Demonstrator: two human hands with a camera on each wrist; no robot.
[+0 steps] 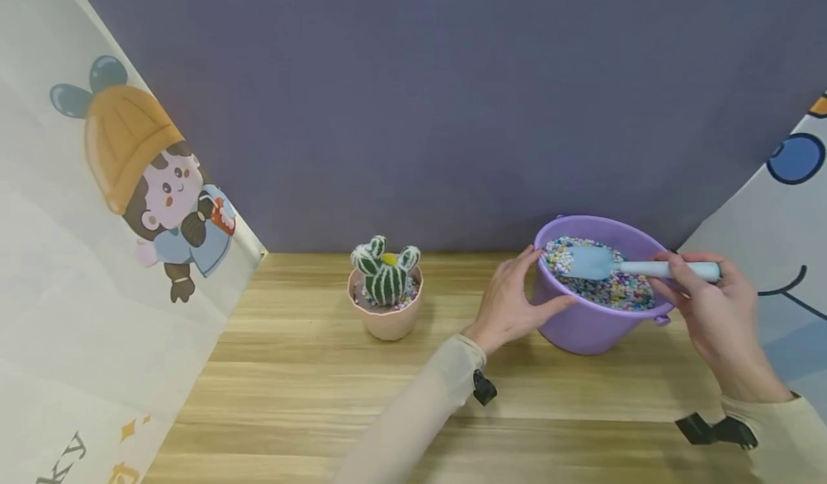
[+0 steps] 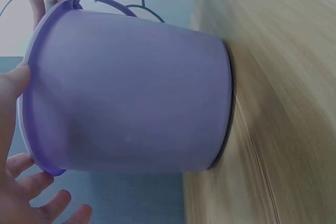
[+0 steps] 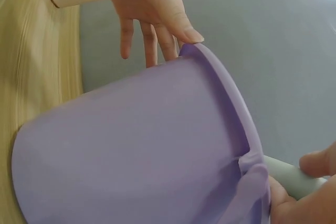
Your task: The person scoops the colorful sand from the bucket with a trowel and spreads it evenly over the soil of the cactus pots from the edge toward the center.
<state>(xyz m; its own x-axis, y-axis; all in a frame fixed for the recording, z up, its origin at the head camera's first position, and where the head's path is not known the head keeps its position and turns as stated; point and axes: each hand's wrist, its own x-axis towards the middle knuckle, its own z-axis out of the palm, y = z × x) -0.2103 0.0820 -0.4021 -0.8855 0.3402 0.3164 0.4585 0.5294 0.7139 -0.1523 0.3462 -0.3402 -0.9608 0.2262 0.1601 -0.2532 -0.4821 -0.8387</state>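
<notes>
In the head view my right hand grips the pale handle of a small light-blue shovel. Its blade lies over colourful little pellets inside a purple bucket, with some pale pellets at the blade's tip. My left hand touches the bucket's left rim, thumb and fingers spread apart. The left wrist view shows the thumb against the rim and the other fingers loosely extended. In the right wrist view the shovel handle passes behind the bucket's rim, and the blade is hidden.
Left of the bucket stands a pink pot holding a green-and-white cactus and some pellets. A wooden table carries both. A dark wall rises behind, and a printed panel borders the left side.
</notes>
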